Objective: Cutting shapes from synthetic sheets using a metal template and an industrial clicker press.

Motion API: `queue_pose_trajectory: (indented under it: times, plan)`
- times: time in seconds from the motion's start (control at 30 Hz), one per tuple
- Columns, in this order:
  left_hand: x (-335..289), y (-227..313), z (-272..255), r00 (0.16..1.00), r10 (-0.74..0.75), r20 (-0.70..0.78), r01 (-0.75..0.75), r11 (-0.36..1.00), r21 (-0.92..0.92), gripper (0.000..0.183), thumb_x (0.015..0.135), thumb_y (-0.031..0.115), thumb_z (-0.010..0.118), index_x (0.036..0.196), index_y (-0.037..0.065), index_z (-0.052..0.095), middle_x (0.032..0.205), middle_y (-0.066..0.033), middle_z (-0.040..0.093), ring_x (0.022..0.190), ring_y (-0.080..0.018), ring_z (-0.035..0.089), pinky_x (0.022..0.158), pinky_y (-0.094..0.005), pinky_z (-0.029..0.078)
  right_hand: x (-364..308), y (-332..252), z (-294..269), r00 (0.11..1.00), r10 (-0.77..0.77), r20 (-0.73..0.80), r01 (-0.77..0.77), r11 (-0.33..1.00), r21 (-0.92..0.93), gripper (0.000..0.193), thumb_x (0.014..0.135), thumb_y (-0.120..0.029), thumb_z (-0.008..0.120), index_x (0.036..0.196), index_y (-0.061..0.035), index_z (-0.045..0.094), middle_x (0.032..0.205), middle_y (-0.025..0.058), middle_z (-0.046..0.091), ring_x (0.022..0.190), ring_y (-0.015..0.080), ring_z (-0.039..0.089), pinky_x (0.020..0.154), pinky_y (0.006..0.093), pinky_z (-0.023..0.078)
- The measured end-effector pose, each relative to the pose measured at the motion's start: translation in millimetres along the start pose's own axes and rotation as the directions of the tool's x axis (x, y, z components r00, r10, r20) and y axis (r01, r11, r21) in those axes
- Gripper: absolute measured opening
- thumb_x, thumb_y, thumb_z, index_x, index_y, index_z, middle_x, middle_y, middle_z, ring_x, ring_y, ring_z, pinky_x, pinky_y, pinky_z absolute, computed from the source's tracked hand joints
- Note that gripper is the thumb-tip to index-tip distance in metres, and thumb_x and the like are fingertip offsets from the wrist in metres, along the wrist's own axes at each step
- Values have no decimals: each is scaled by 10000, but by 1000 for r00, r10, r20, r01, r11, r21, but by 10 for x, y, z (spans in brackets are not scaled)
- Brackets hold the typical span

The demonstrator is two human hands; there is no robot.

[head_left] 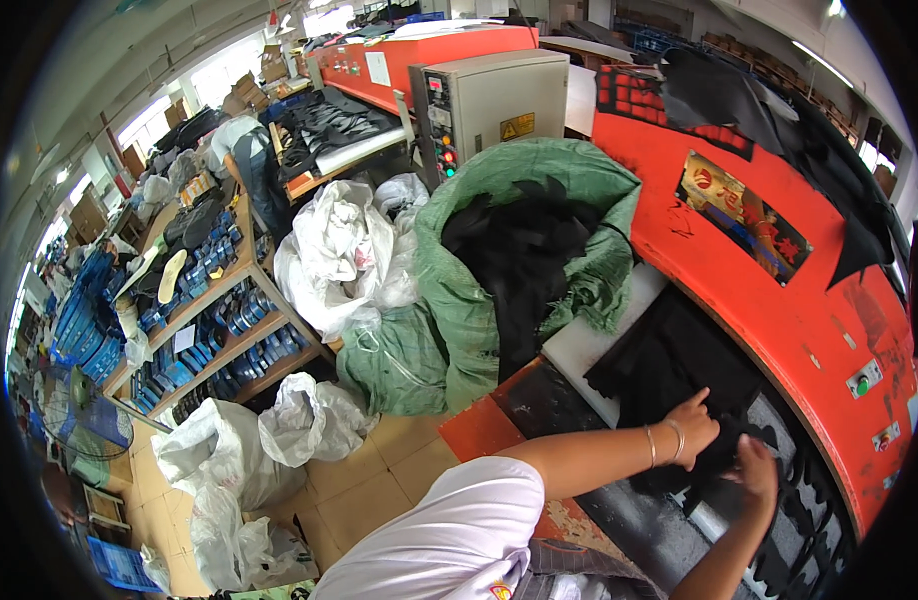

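Note:
Black fabric (669, 350) lies in a loose stack on the bed of a large red machine, at the right. Over the stack is my left hand (691, 430), with two bangles at its wrist. Its index finger is stretched out and its palm faces down on the cloth. Just right of it, my right hand (756, 470) has its thumb and fingers bent around an edge of the black fabric. Cut black strips with scalloped edges (794, 520) spread over the pale machine bed beside my right forearm.
The red machine body (719, 190) curves close along the right, with black sheets (779, 130) draped on top. A green woven sack (444, 290) full of black scraps stands at the bed's far end. White sacks (219, 450) sit on the tiled floor. Further left, a person (249, 165) stands by shelves (269, 320).

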State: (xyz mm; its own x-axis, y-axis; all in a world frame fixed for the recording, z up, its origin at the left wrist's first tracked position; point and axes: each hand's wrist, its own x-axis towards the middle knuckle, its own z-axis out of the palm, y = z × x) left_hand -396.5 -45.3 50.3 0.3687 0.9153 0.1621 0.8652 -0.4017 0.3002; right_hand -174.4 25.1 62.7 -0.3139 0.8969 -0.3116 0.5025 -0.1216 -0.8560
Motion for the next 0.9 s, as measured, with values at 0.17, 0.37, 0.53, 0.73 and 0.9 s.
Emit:
queue_pose_trajectory:
  times: [0.17,0.37,0.53,0.73,0.9]
  plan:
    - [-431,240,317,908,203,-368,-146,973,177,116,797,176,573,815,76,628,774,-55,636,916,-230,607,1169,-452,201,1018,-11,-506,963,-49,-265,167,882,441,449,866,-481,637,986,-58,544,672,32,451,577,166,498,468,302,388]
    - [-1202,151,181,962,178,-208,-203,973,-107,240,765,217,662,936,65,591,906,-57,626,908,-229,609,901,-384,420,1802,210,-408,909,390,-144,-253,794,554,457,827,-440,678,1197,-194,569,1019,120,657,921,271,622,747,478,460]
    - [-2120,-172,190,982,-25,-186,-63,888,-456,630,699,278,798,1209,24,531,1190,-157,587,1087,-306,578,917,-372,431,1914,53,-153,970,232,-75,-172,870,463,581,822,-354,695,1302,-83,511,1228,160,605,1108,330,587,970,519,443]
    - [-2651,-336,-341,950,-312,-28,199,670,-715,1100,734,165,764,1514,38,0,1202,-243,576,1124,-380,550,988,-437,403,1948,11,-195,966,224,-130,-162,915,370,758,795,-375,704,1423,-75,404,1480,167,385,1348,334,378,1115,518,245]
    - [-2827,-83,25,847,-478,232,436,376,-818,1141,748,90,711,1486,26,-157,1175,-262,593,1028,-373,611,939,-367,444,1841,-103,304,893,348,-285,-274,923,269,744,736,-354,735,1382,-110,460,1479,161,385,1365,348,333,1122,566,176]
